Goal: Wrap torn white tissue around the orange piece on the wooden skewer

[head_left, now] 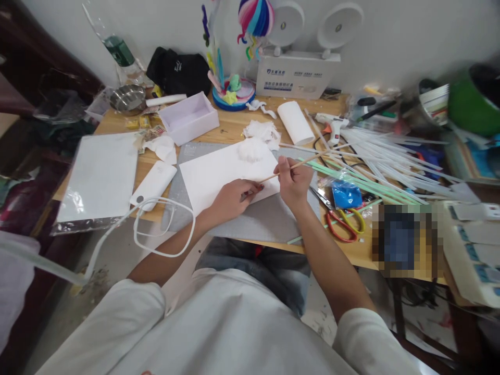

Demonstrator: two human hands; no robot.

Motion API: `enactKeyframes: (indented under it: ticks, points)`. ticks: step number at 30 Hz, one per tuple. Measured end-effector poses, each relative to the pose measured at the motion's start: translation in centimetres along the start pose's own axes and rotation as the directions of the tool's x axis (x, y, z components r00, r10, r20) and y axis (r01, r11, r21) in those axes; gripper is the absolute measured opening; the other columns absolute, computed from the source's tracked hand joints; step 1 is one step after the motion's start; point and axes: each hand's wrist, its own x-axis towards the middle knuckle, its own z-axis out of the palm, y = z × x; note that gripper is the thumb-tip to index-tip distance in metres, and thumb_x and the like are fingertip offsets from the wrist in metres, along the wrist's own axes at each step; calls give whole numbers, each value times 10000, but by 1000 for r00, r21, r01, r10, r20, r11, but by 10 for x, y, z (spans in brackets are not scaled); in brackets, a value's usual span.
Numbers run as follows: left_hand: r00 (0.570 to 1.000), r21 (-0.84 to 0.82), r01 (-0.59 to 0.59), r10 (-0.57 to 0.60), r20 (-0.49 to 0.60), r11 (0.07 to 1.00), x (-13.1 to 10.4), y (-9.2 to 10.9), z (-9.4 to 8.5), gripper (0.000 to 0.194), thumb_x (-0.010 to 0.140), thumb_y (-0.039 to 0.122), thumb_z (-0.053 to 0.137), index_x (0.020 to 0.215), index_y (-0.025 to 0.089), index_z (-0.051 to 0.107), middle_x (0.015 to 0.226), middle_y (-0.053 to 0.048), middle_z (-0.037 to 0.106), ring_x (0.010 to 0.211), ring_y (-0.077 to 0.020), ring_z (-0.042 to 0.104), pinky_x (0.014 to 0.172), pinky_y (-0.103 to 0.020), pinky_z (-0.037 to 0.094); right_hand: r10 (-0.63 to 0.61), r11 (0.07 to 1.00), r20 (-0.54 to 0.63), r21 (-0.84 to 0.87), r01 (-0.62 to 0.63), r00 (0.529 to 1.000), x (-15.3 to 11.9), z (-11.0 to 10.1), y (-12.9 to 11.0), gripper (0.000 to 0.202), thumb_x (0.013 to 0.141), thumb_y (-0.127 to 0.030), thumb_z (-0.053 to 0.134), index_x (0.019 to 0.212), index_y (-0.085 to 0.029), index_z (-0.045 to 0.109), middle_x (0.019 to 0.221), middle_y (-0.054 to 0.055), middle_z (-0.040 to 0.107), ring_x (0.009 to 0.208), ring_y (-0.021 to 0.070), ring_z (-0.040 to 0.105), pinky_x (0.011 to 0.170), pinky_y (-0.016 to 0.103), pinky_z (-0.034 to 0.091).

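The right hand [294, 179] is closed around a thin wooden stick [308, 160], which slants up and away past its knuckles. The left hand [233, 197] is curled, fingertips pinching the stick's near end against a white sheet of paper [219, 174]. Under both hands lies a grey felt mat [265, 221]. Just beyond them sits a white fluffy ball [253, 149]. Right of the right hand lie red-and-yellow scissors [344, 221] and a pile of translucent glue sticks [386, 156].
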Motion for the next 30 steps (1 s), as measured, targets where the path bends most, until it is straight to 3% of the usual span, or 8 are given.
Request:
enactKeyframes:
  ticks: [6, 13, 21, 30]
  points:
    - [998, 19, 62, -62, -11, 998, -1, -4, -4, 178, 892, 139, 615, 992, 212, 743, 1112, -32, 787, 1040, -219, 725, 936, -361, 564, -54, 997, 55, -53, 57, 997, 0, 0, -6, 594, 981, -611, 427, 574, -204, 572, 477, -26, 512, 469, 79, 451, 549, 277, 309]
    - [998, 13, 57, -57, -29, 998, 0, -6, -4, 204, 895, 130, 583, 1011, 198, 737, 1095, -43, 780, 990, -198, 713, 926, -330, 548, -78, 978, 0, -195, 76, 997, 4, -2, -4, 598, 1001, -587, 381, 564, -217, 552, 494, -11, 531, 495, 96, 473, 568, 291, 317]
    - [987, 208, 153, -162, 25, 966, 22, 5, -8, 174, 928, 216, 581, 932, 164, 747, 956, -82, 749, 871, -218, 679, 833, -337, 517, -80, 971, 2, -226, 78, 997, 4, -4, -4, 621, 1003, -616, 362, 565, -220, 555, 495, -4, 534, 506, 106, 478, 566, 296, 310]
    - [970, 257, 222, -241, 42, 941, 38, 11, -4, 175, 906, 215, 598, 882, 179, 768, 947, -82, 726, 850, -223, 653, 770, -337, 485, -90, 971, -20, -226, 83, 996, 3, -6, -5, 616, 1010, -608, 362, 574, -218, 556, 495, -11, 520, 499, 99, 465, 566, 301, 312]
